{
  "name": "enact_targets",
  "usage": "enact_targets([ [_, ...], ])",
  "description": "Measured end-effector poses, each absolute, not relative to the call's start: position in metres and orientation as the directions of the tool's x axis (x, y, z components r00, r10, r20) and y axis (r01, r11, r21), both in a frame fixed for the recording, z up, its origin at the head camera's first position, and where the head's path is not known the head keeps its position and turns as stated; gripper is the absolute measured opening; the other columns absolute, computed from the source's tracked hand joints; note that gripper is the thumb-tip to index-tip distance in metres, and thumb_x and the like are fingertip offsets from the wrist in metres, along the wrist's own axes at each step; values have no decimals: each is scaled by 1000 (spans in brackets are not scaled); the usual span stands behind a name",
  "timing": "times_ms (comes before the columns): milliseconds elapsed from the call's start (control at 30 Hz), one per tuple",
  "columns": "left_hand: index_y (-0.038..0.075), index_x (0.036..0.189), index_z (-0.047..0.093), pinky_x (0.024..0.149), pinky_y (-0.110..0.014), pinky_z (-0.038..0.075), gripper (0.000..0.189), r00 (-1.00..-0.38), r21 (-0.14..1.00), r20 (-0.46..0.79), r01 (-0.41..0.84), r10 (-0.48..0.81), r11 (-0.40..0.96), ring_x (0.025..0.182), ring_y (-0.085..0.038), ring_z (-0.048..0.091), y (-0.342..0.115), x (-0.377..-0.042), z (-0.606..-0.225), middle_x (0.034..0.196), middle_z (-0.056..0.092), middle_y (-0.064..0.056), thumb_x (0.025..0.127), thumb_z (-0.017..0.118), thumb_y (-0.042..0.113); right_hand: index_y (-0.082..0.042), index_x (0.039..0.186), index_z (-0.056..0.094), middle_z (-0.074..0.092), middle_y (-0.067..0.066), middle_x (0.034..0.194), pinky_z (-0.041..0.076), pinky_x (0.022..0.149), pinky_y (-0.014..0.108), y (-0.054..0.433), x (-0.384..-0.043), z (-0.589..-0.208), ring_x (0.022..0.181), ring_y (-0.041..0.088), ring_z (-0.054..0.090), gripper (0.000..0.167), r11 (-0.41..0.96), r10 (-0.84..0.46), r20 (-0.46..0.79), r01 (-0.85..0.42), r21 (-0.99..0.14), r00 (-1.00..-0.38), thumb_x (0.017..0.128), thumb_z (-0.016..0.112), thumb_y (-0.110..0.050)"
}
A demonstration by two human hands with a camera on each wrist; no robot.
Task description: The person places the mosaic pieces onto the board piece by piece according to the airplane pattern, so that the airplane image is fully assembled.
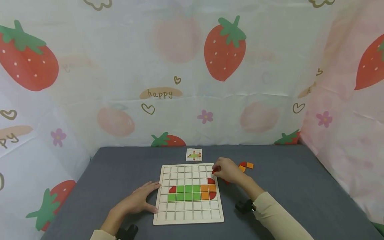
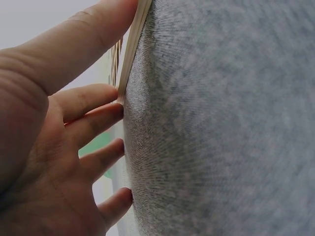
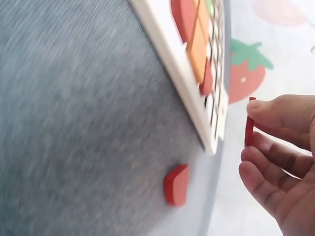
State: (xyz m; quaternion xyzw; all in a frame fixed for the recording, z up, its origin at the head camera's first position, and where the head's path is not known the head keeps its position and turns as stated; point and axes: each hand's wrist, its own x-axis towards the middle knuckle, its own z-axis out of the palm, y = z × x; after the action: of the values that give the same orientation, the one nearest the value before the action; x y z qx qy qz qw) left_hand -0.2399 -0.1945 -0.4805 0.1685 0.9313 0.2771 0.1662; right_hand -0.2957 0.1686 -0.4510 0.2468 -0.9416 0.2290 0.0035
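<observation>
A white gridded board (image 1: pixel 180 216) lies on the table with two rows of coloured pieces: several green squares (image 1: pixel 188 197), orange squares (image 1: pixel 205 196) and red rounded pieces (image 1: pixel 172 189). My left hand (image 1: pixel 138 200) rests against the board's left edge, fingers spread and thumb near the lower corner; the left wrist view shows the thumb and fingertips by its wooden rim. Over the board's upper right corner, my right hand (image 1: pixel 228 170) pinches a thin red piece (image 3: pixel 249 125) between thumb and fingers. It is seen edge-on in the right wrist view, so its outline is hidden.
A small pattern card (image 1: pixel 194 154) lies behind the board. Right of my right hand are loose orange squares (image 1: pixel 250 165) and a red piece (image 1: pixel 243 163). Another loose red piece (image 3: pixel 177 186) lies beside the board's right edge. A strawberry-print curtain (image 1: pixel 192 126) stands behind the grey table (image 1: pixel 126 160).
</observation>
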Motion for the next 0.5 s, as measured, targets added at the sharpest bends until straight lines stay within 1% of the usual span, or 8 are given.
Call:
enact_targets([
  [133, 3, 145, 44, 107, -73, 21, 97, -886, 575, -220, 220, 408, 788, 145, -47, 24, -195, -240, -481, 152, 40, -19, 65, 88, 35, -2, 98, 74, 62, 6, 93, 47, 66, 24, 161, -294, -451, 78, 14, 54, 16, 753, -470, 117, -467, -463, -875, 87, 72, -12],
  [267, 4, 146, 43, 106, -73, 20, 97, -881, 580, -240, 207, 408, 788, 144, -49, 23, -196, -240, -481, 153, 39, -19, 65, 87, 36, -2, 99, 74, 61, 5, 93, 46, 64, 22, 152, -294, -453, 77, 12, 52, 16, 730, -475, 101, -456, -509, -874, 87, 72, -12],
  [500, 6, 147, 42, 108, -73, 19, 99, -883, 580, -254, 186, 393, 793, 145, -48, 23, -194, -240, -479, 154, 38, -20, 65, 87, 37, -2, 99, 75, 61, 5, 90, 46, 65, 22, 134, -290, -451, 75, 12, 52, 15, 699, -521, 125, -505, -506, -845, 87, 71, -7],
])
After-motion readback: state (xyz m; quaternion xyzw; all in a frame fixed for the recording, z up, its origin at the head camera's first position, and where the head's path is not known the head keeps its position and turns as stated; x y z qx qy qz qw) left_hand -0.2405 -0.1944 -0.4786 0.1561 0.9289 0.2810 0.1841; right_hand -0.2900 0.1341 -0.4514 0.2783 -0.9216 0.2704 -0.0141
